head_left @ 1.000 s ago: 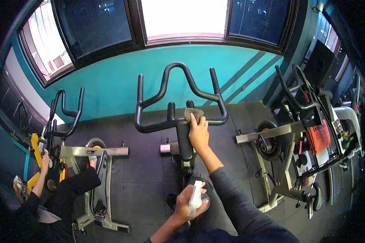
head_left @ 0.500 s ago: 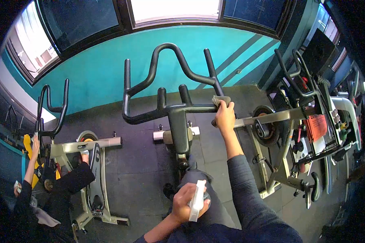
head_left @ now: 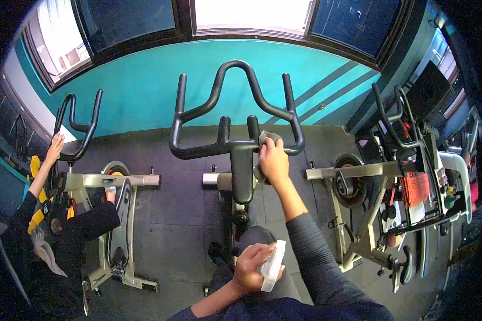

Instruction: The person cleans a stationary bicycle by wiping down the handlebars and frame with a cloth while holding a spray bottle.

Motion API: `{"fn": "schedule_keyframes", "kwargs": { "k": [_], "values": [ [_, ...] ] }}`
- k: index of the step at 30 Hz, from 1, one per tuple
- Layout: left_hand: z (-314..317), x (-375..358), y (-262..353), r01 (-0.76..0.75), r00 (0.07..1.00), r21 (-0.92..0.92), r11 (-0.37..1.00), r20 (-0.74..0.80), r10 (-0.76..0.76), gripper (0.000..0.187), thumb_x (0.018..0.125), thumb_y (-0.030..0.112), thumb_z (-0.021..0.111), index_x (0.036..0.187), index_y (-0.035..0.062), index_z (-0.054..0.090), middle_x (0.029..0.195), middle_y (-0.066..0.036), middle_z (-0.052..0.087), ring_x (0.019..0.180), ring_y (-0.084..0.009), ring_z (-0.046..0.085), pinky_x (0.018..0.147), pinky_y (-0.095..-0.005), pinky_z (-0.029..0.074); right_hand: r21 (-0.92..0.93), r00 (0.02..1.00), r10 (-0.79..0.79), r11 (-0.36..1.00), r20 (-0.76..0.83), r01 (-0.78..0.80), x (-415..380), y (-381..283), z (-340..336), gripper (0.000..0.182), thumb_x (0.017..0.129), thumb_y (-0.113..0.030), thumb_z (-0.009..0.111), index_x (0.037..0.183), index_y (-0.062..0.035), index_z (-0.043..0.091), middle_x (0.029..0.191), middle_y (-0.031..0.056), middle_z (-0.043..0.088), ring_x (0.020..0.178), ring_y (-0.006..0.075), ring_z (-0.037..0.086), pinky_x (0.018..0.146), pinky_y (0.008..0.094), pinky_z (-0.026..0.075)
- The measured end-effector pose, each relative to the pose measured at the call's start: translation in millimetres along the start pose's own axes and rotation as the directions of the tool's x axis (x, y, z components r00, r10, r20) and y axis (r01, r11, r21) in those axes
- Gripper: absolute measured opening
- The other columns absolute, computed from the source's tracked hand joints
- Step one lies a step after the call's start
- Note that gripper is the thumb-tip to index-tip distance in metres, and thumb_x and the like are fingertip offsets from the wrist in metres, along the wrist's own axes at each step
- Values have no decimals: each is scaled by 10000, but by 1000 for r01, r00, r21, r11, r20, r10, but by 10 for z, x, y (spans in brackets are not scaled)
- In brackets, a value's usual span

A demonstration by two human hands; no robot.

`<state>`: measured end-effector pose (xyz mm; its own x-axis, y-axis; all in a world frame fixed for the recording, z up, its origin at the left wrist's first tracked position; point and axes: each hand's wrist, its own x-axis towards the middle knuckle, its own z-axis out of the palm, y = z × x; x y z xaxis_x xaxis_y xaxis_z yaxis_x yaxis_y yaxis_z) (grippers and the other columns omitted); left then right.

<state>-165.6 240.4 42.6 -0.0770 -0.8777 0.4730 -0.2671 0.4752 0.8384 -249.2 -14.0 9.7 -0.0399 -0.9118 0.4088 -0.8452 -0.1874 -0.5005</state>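
My right hand is closed on a folded greyish cloth, pressing it against the black handlebar of the exercise bike in front of me. The cloth lies on the crossbar, just right of the short inner grips. Lower down, near my thigh, my left hand is wrapped round a spray bottle with a white spray head. Most of the bottle is hidden under the head and my fingers. The left hand stays apart from the bike.
At left, another person's hand touches the handlebar of a second exercise bike. A third bike stands at right, with an orange cloth-like item and a rack beyond. A teal wall with windows rises ahead.
My right hand has slid the cloth left along the crossbar, toward the inner grips. The spray bottle has tilted slightly in my left hand. The other person's raised hand has shifted upward.
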Motion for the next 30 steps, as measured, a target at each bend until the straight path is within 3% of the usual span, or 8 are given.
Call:
{"fn": "schedule_keyframes", "kwargs": {
  "k": [3, 10, 13, 18, 24, 25, 27, 30],
  "values": [
    [-19, 34, 1, -23, 1000, 28, 999, 13, 23, 506, 632, 165, 743, 1086, 5, 584, 807, -117, 602, 677, -258, 581, 611, -329, 465, -58, 998, -6, 998, 60, 9, 1, 171, -103, 270, 851, -246, 500, 1084, -121, 556, 1036, 193, 505, 751, 382, 608, 659, 471, 503],
    [-8, -13, 15, -22, 1000, 19, 1000, 11, 22, 504, 633, 158, 743, 1086, 8, 583, 820, -116, 603, 670, -255, 577, 600, -333, 457, -214, 984, 173, 963, 39, -161, 184, 503, -179, 256, 888, -279, 442, 996, -80, 561, 1013, 203, 513, 776, 408, 599, 696, 496, 484],
    [-42, -40, 31, -5, 1000, 25, 1000, 16, 4, 508, 627, 156, 746, 1085, 10, 583, 828, -117, 604, 681, -258, 582, 611, -333, 467, -285, 984, 175, 946, 44, -156, 292, 699, -152, 240, 881, -284, 458, 956, -80, 558, 1005, 190, 502, 719, 374, 620, 615, 459, 515],
    [-25, -98, -37, -3, 1000, -15, 1000, -23, 3, 503, 624, 153, 748, 1077, 4, 585, 829, -122, 599, 701, -263, 592, 635, -337, 474, -188, 979, 164, 965, -123, -185, 146, 596, -43, 177, 875, -237, 485, 941, -86, 551, 1009, 199, 489, 718, 384, 611, 625, 470, 509],
    [37, -127, -26, -13, 1000, -77, 997, 6, 14, 518, 633, 147, 748, 1101, 13, 572, 841, -129, 596, 702, -270, 588, 627, -344, 466, 265, 989, -149, 954, 2, 144, -146, -143, -9, 341, 868, -207, 511, 1204, -147, 526, 1038, 164, 502, 878, 361, 576, 733, 414, 486],
    [41, -132, -26, -4, 1000, -73, 997, 3, 4, 518, 633, 147, 748, 1101, 13, 572, 841, -129, 596, 702, -270, 588, 627, -344, 466, 142, 966, -258, 957, 8, 255, -205, -313, 6, 367, 854, -170, 524, 1218, -126, 521, 1002, 163, 503, 891, 344, 554, 751, 406, 462],
    [38, -134, -19, -19, 1000, -119, 993, -13, 18, 530, 636, 144, 748, 1117, 19, 564, 842, -130, 595, 708, -273, 586, 630, -349, 462, 13, 974, -228, 974, -13, 228, -226, -426, 35, 367, 843, -164, 535, 1209, -126, 529, 949, 145, 505, 847, 323, 561, 706, 402, 464],
    [-2, -116, 21, 17, 1000, -99, 995, 7, -16, 541, 640, 149, 752, 1132, 30, 560, 854, -128, 597, 718, -272, 587, 639, -352, 463, 20, 961, -277, 961, 15, 277, -266, -372, -33, 370, 835, -180, 541, 1201, -128, 530, 927, 127, 506, 805, 300, 562, 664, 401, 486]
  ]
}}
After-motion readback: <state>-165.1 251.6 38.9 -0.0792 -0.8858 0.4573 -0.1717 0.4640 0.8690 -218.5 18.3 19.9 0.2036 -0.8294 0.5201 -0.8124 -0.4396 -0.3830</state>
